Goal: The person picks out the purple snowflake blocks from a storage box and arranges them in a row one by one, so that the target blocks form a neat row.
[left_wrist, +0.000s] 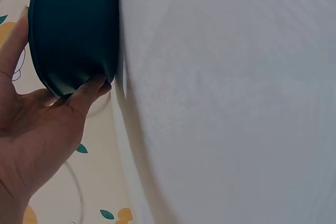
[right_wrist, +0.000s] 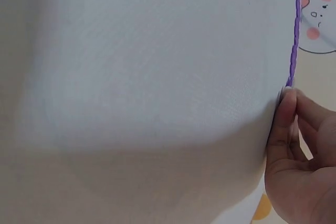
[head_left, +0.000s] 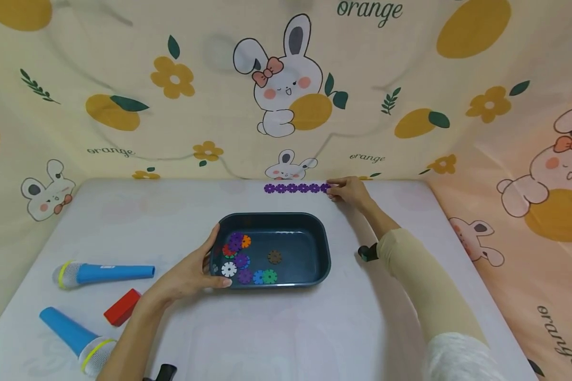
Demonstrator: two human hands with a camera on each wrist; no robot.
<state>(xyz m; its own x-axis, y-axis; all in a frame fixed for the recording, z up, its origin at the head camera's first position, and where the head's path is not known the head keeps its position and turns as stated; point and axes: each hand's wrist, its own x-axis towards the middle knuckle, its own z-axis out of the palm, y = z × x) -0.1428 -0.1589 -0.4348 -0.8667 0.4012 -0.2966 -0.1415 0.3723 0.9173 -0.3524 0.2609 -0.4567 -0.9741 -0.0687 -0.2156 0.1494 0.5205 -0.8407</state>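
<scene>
A dark blue tray (head_left: 305, 280) stands mid-table, holding several flower-shaped discs: purple, orange, red, blue, a green one (head_left: 269, 276), a white one (head_left: 229, 269) and a brown one (head_left: 274, 257). My left hand (head_left: 188, 275) grips the tray's left end, thumb at the front rim; the left wrist view shows the hand (left_wrist: 47, 129) around the tray's end (left_wrist: 73, 30). At the table's back edge lies a straight row of purple discs (head_left: 292, 188). My right hand (head_left: 350, 191) pinches the row's right end; in the right wrist view the fingertips meet the purple strip (right_wrist: 295, 40).
Left of the tray lie two blue toy microphones (head_left: 114, 272) (head_left: 71, 328) and a red block (head_left: 122, 307). Behind the white table (head_left: 362, 328) hangs a printed cloth (head_left: 209, 106), which also covers both sides.
</scene>
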